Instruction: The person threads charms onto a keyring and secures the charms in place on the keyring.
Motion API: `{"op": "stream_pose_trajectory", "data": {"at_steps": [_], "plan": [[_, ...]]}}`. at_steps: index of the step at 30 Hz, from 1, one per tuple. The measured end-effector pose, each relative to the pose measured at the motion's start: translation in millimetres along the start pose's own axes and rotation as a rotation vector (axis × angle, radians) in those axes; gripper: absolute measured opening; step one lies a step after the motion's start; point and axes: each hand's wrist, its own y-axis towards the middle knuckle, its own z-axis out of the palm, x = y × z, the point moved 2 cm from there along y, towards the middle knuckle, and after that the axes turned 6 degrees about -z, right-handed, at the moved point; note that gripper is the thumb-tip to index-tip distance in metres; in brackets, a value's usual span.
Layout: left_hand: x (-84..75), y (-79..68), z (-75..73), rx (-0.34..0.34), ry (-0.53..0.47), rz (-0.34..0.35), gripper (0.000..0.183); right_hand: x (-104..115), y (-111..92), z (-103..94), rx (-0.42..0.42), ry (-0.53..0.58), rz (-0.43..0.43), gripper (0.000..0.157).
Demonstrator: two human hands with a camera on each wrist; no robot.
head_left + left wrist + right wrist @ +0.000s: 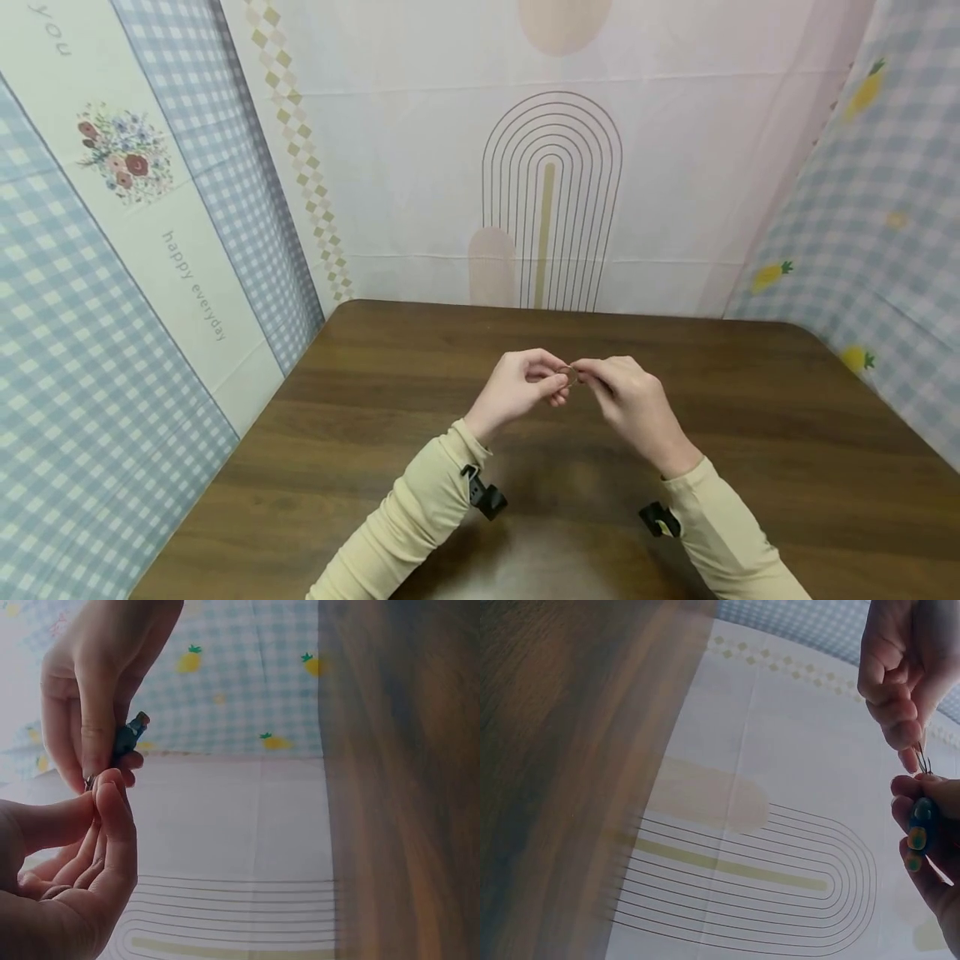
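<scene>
Between both hands, raised above the table, is a keychain with a thin metal ring (567, 374) and a small dark blue-green charm (129, 739). My left hand (519, 387) pinches the ring between thumb and index finger. From the other side, my right hand (632, 402) pinches the keychain where the ring meets it. In the right wrist view the charm (921, 819), with orange and green spots at its end, lies against the right fingers. Fingertips partly hide the ring and its join to the charm.
A brown wooden table (360, 400) lies under the hands. Behind it hangs a white patterned cloth (405, 183), with blue checked cloths (60, 292) at the sides. Black wrist straps (486, 493) sit on both sleeves.
</scene>
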Motion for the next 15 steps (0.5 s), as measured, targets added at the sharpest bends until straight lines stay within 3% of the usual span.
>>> {"op": "stream_pose_trajectory", "data": {"at_steps": [7,12,15], "plan": [[-2.6,-7.9,-4.6,0.037,0.142,0.018,0.015,5.8,0.8,-0.1,0.059,0.018,0.008,0.023],[3.6,-7.5,-10.9,0.017,0.186,-0.017,0.012,5.9,-3.0,5.5,0.191,0.088,0.154,0.018],[10.1,-4.5,-13.7,0.078,0.295,-0.063,0.007,1.1,-8.8,10.1,0.330,0.219,0.273,0.018]]}}
